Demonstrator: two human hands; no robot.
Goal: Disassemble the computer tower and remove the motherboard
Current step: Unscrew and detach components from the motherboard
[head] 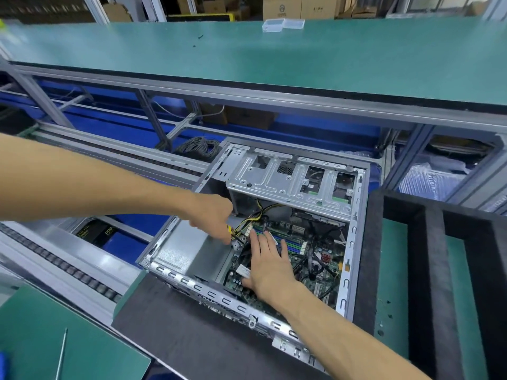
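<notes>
I see the computer tower (255,237) lying on its side with the side panel off, its open face turned up under both of my hands. Its grey steel frame rests on a black foam pad (175,333) that reaches toward me from under my right forearm. Inside, the green motherboard (315,259) sits flat on the case floor, directly beneath and to the right of my right hand, still crossed by black cables. Blue and green memory slots (288,241) run just beyond my right fingertips. A perforated metal drive cage (290,182) spans the far end of the case, past both hands. To the left of my right hand, below my left, is a bare grey metal bay (189,250).

My right hand (270,267) lies palm down on the board, fingers spread and stretched forward, thumb out to the left; it grips nothing. My left hand (214,218) comes in from the left and is closed around a bundle of yellow and black power wires (247,222) near the board's left edge. I think something yellow shows under the fingers, perhaps a connector or a tool handle, though I cannot tell which from here.

Well off to my left, near me, a thin metal rod (61,352) lies on a green mat (82,357).
</notes>
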